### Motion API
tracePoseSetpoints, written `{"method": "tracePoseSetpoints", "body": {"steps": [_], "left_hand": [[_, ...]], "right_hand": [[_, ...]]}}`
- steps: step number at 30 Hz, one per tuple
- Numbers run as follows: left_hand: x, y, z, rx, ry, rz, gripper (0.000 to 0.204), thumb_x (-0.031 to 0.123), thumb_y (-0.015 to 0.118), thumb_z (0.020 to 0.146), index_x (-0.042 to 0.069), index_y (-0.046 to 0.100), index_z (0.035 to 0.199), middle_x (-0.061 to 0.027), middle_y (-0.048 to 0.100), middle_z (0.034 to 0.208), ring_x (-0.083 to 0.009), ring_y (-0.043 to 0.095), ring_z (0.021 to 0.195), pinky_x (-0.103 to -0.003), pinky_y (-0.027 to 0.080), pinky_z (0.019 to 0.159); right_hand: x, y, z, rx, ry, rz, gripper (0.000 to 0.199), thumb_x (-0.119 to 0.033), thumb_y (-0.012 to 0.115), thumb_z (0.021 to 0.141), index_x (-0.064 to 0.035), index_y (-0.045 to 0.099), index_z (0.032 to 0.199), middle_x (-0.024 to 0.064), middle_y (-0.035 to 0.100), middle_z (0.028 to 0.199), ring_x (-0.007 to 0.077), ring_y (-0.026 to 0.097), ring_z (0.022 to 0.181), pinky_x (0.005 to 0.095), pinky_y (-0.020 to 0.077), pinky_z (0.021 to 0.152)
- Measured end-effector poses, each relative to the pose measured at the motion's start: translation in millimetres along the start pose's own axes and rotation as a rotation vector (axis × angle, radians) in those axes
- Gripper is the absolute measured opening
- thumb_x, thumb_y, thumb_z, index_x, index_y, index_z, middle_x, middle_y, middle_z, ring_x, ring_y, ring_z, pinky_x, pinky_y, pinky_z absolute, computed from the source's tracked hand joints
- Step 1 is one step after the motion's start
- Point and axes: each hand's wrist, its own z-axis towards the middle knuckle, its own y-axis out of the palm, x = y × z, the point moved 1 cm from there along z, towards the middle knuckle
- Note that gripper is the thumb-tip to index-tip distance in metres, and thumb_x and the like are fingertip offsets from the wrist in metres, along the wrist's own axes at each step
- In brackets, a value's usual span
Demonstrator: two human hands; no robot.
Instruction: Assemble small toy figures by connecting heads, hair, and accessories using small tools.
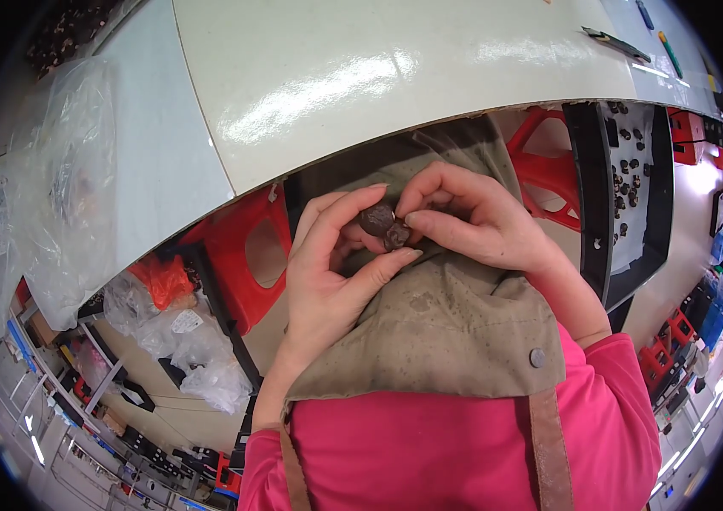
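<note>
Left hand (pixel 327 272), right hand (pixel 472 223) fingertips pinched together, touching.

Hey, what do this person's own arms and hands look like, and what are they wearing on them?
Both hands, left hand and right hand, are bare: no gloves, rings or watch visible. The forearms are bare too. Bright pink sleeves are pushed up toward the elbows. Over the pink top is an olive-brown apron with brown straps and a round metal stud.
</note>
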Motion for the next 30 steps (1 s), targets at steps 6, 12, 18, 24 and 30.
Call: {"method": "tracePoseSetpoints", "body": {"steps": [6,12,18,24,30], "left_hand": [[1,2,0,0.018,-0.014,-0.006,0.055,-0.007,0.072,0.071,0.002,0.052,0.121,-0.005,0.044,0.111,-0.0079,0.054,0.084,-0.022,0.049,0.078],[1,2,1,0.015,0.005,0.047,0.054,-0.006,0.072,0.071,0.002,0.053,0.121,-0.0048,0.044,0.11,-0.0077,0.054,0.082,-0.021,0.048,0.076],[2,-1,1,0.019,0.04,0.204,0.057,-0.005,0.074,0.068,0.004,0.054,0.121,-0.0024,0.046,0.108,-0.009,0.051,0.084,-0.022,0.045,0.077],[14,7,13,-0.082,0.206,0.4,0.062,0.007,0.08,0.065,0.007,0.056,0.122,-0.0055,0.049,0.104,-0.0124,0.053,0.078,-0.023,0.046,0.072],[25,14,7,-0.016,0.102,0.36,0.062,0.004,0.075,0.07,0.004,0.051,0.127,-0.0097,0.05,0.108,-0.0156,0.054,0.082,-0.027,0.045,0.076]], "right_hand": [[-2,0,-1,-0.003,-0.018,0.005,0.017,-0.005,0.057,0.088,0.0003,0.053,0.103,0.0032,0.059,0.094,0.0074,0.055,0.088,0.0216,0.0446,0.078],[-2,-1,0,-0.023,0.007,-0.017,0.02,-0.005,0.058,0.087,-0.0004,0.051,0.105,0.0037,0.058,0.096,0.0075,0.054,0.09,0.022,0.0438,0.079],[2,-1,1,-0.032,0.048,0.107,0.023,-0.005,0.058,0.086,-0.0002,0.049,0.106,0.0038,0.058,0.097,0.0073,0.053,0.091,0.0218,0.0435,0.08],[-3,0,-7,0.01,0.039,0.143,0.024,-0.004,0.06,0.084,-0.0047,0.045,0.103,0.004,0.057,0.096,0.0076,0.054,0.089,0.0227,0.0441,0.075],[-19,-50,-50,0.334,0.033,-0.007,0.025,-0.009,0.062,0.084,-0.0057,0.047,0.103,0.0015,0.057,0.087,0.0061,0.055,0.081,0.0203,0.0434,0.068]]}}
